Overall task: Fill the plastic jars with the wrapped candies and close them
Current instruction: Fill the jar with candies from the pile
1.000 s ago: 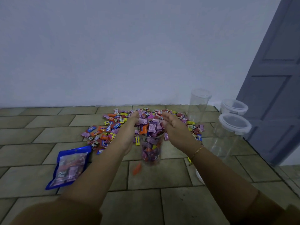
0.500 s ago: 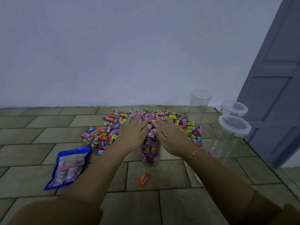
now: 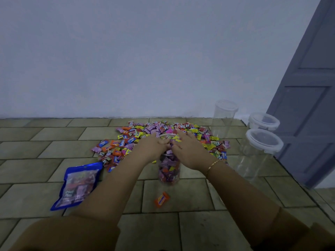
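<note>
Across the tiled floor [image 3: 45, 171] spreads the glossy candy pile [image 3: 163, 134]; nearer stands my clear cylindrical jar [image 3: 168, 171], about full. My left hand [image 3: 152, 149] and right hand [image 3: 188, 151], fingers curled among the wrappers at its mouth, tamp them down. Next, I judge: its lid. One orange candy [image 3: 161, 199] lies stray, nearest

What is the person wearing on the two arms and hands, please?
Both forearms are bare. Brown sleeves are pushed up near the elbows: the left sleeve and the right sleeve. A thin gold bracelet circles the right wrist. No gloves; any rings cannot be made out.
</note>
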The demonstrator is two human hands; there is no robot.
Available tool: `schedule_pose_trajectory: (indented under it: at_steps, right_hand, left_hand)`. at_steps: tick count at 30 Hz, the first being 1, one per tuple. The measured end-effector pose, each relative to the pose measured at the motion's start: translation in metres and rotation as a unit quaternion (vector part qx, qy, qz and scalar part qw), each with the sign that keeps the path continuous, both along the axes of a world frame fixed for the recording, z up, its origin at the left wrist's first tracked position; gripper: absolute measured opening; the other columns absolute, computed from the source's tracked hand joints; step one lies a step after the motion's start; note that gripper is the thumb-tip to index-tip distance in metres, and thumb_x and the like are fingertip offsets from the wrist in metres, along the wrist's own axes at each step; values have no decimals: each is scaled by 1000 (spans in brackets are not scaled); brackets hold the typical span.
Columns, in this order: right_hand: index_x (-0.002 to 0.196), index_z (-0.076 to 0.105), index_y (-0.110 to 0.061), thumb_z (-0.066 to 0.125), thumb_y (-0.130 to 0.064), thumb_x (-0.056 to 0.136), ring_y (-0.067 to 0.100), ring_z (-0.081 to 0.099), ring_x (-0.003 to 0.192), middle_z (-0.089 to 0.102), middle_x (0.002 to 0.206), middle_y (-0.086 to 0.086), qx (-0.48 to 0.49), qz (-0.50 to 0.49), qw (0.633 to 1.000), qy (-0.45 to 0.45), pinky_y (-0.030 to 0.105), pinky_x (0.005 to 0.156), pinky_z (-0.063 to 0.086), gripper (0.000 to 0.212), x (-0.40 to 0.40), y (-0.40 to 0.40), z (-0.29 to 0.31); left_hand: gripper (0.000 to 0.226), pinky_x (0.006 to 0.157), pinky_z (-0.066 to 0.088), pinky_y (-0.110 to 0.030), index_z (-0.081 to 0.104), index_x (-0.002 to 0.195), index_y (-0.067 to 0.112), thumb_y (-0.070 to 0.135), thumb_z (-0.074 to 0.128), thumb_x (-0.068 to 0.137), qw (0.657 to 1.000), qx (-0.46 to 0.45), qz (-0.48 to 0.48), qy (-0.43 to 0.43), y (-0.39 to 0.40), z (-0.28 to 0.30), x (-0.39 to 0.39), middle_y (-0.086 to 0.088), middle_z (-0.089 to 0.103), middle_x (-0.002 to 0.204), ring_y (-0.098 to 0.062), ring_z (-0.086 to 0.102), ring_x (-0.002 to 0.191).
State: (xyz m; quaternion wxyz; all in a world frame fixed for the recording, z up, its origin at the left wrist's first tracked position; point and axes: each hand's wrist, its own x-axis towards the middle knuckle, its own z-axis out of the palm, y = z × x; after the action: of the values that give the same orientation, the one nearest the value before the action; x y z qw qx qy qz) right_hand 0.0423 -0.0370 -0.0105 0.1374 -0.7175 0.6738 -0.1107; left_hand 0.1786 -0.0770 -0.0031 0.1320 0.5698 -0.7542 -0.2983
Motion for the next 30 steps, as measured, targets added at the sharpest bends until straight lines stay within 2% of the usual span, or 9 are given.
schedule_pose_trajectory:
  at_steps: [5,8,10,12,14,17,20,24,30]
  right_hand:
    - [145,33,-16,29,-28,103,15,11,145,19,157,3,-63,45,986,-145,26,114,9,44,-4,14,-4]
    - [146,32,-18,30,-35,102,10,14,144,21,156,-1,-88,14,971,-222,23,112,10,47,-6,21,-9]
    - [144,36,-18,33,-35,101,10,21,142,29,153,-1,-126,-6,957,-260,25,113,14,46,-5,25,-15]
    - [138,45,-17,36,-38,99,13,34,135,44,144,1,-182,-30,935,-304,31,113,25,45,-5,29,-24]
    - [129,53,-18,36,-41,94,11,45,122,54,128,-2,-228,-63,912,-336,34,105,37,45,-4,36,-37]
    - [119,55,-22,41,-37,92,7,48,110,53,112,-11,-284,-125,879,-363,34,97,42,35,0,45,-56]
    - [113,53,-28,45,-37,91,7,50,104,50,104,-20,-306,-156,860,-378,33,91,44,25,6,53,-72]
    - [115,57,-20,43,-40,89,-11,44,98,45,105,-26,-289,-145,870,-373,24,88,39,35,10,61,-87]
    - [113,58,-20,40,-46,86,12,49,103,53,104,-9,-304,-160,866,-364,24,86,39,41,3,64,-88]
  left_hand:
    - [54,116,19,-38,37,143,35,57,39,94,964,-102,-4,246,23,-26,10,8,18,157,-8,16,143]
    - [67,109,20,-24,18,149,35,59,28,87,923,-91,65,369,36,-39,13,16,20,153,3,18,136]
    - [67,111,21,-28,20,150,29,58,27,89,897,-87,138,412,39,-51,15,13,25,152,-3,23,137]
    - [49,106,32,-31,38,142,23,45,35,98,893,-83,201,395,41,-66,21,8,41,140,-10,40,128]
    - [24,89,44,-37,57,113,18,32,43,99,925,-39,211,313,43,-83,28,-3,60,114,-18,56,102]
    - [22,71,48,-38,57,76,20,40,58,85,979,25,123,160,54,-107,35,0,57,76,-21,57,76]
    - [35,78,47,-27,64,96,26,50,72,72,999,-28,24,-16,62,-115,33,9,49,92,-12,55,88]
    - [36,82,49,-28,69,104,28,50,68,76,992,-77,-25,-98,63,-112,28,6,58,105,-13,59,93]
    - [21,63,39,-16,73,97,29,42,70,80,984,-165,-62,-2,64,-96,34,10,65,93,-1,55,76]
